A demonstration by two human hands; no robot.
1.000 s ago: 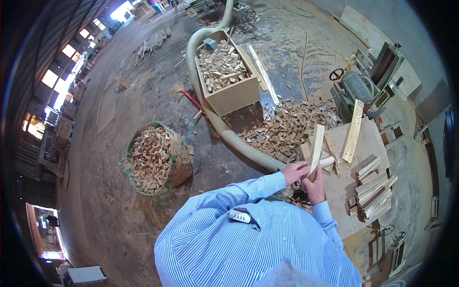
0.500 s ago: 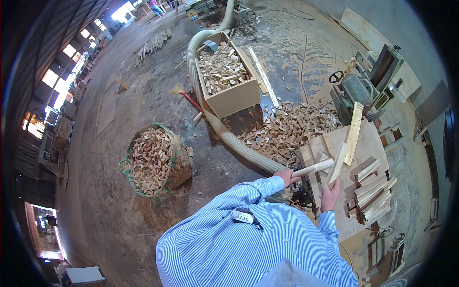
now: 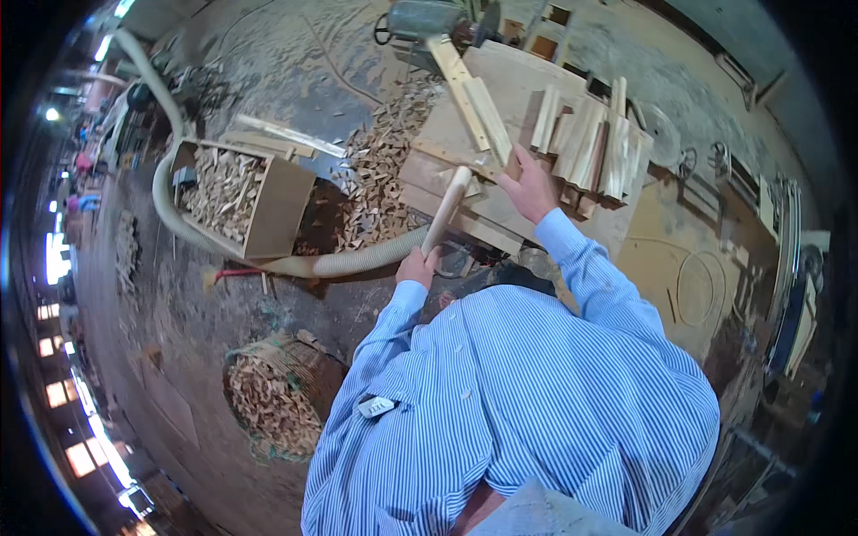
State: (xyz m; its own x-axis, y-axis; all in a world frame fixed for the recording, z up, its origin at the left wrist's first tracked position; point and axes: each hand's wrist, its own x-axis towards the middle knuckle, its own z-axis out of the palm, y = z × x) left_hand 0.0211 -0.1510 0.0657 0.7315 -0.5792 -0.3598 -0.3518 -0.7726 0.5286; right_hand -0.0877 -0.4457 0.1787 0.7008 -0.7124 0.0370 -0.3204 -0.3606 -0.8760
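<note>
My left hand (image 3: 417, 268) grips the near end of a pale rounded wooden piece (image 3: 447, 205), which points up toward the wooden worktop (image 3: 487, 67). My right hand (image 3: 527, 186) is closed on the lower end of a pale wooden strip (image 3: 487, 116), farther up and to the right, over the worktop. A longer yellowish board (image 3: 442, 58) lies behind that strip. Several cut wooden pieces (image 3: 576, 143) are piled just right of my right hand. A heap of triangular offcuts (image 3: 371, 170) lies on the floor left of the worktop.
A box of offcuts (image 3: 281, 210) stands at the left, with a ribbed hose (image 3: 353, 261) curving round it. A woven basket of offcuts (image 3: 273, 397) is at lower left, near a red-handled broom (image 3: 235, 273). A machine with a handwheel (image 3: 382, 29) stands behind the worktop.
My view has turned to the right. My two hands, earlier together, have separated, each with a wooden piece; my right hand has moved forward toward the long board on the worktop.
</note>
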